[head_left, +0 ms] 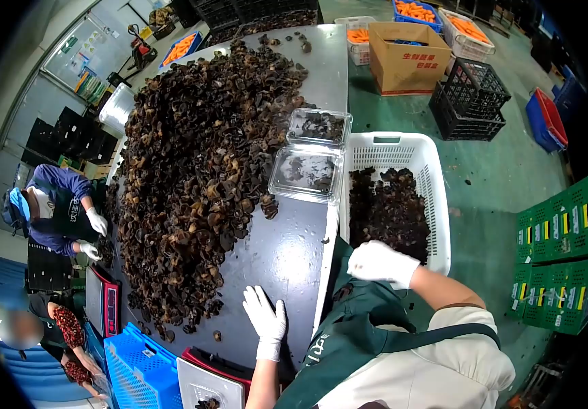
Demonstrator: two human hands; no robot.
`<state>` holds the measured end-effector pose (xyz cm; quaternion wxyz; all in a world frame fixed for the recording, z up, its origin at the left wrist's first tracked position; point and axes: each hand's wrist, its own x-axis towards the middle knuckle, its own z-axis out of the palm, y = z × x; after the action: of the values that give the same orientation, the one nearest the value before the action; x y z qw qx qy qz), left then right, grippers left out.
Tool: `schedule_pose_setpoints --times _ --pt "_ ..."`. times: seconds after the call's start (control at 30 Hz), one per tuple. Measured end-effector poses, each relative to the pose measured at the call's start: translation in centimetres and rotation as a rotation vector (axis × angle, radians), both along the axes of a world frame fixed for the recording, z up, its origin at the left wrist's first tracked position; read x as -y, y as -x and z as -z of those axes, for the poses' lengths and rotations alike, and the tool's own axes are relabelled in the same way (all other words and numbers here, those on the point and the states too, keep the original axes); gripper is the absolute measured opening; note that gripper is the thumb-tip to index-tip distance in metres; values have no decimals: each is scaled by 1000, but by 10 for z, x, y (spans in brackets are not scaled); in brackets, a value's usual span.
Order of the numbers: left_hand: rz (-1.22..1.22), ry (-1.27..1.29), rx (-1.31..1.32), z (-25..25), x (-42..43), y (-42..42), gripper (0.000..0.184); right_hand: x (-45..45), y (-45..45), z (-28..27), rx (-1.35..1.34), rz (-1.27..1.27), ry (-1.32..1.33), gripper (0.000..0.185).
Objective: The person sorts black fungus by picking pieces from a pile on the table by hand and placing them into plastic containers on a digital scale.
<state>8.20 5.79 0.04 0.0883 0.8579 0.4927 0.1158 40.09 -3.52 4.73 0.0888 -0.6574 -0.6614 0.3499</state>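
Note:
My left hand (265,322), in a white glove, lies flat on the grey metal table (287,259) with its fingers spread and nothing in them. To its upper left spreads a large heap of dark brown wood ear mushrooms (192,170). My right hand (381,263), also gloved in white, is closed over the near end of a white plastic basket (437,198). Whatever its fingers hold, if anything, is hidden. Dark mushrooms (389,211) lie inside the basket. Two clear plastic boxes (304,174) rest at the table's edge, with a few dark pieces in them.
A red-framed scale (212,385) and a blue crate (140,368) stand at the near left. Two co-workers, one with white gloves (96,221), are at the left side. A cardboard box (406,61), black crates (471,99) and green crates (556,225) stand on the floor.

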Motion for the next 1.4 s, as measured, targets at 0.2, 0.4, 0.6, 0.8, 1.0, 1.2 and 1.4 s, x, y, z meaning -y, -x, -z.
schedule_pose_setpoints --times 0.2,0.4,0.6,0.8,1.0,1.2,1.4 --pt "-13 14 -116 -1 2 -2 68 28 72 76 66 -335 -507 21" --pt "-29 29 -142 0 5 -5 69 34 48 98 -264 -29 -252 9" --pt "42 49 -134 -10 24 -33 70 37 16 86 -594 314 -64 12" --pt "328 110 -194 -13 60 -76 77 35 28 67 -360 77 -103 32" --pt "444 169 -133 -17 59 -77 68 34 35 85 -253 68 -168 22" --pt "363 965 245 -14 72 -70 37 33 -19 96 -1591 902 84 21" --pt "-11 1129 1089 -19 76 -66 55 13 8 11 -1545 418 72 25"
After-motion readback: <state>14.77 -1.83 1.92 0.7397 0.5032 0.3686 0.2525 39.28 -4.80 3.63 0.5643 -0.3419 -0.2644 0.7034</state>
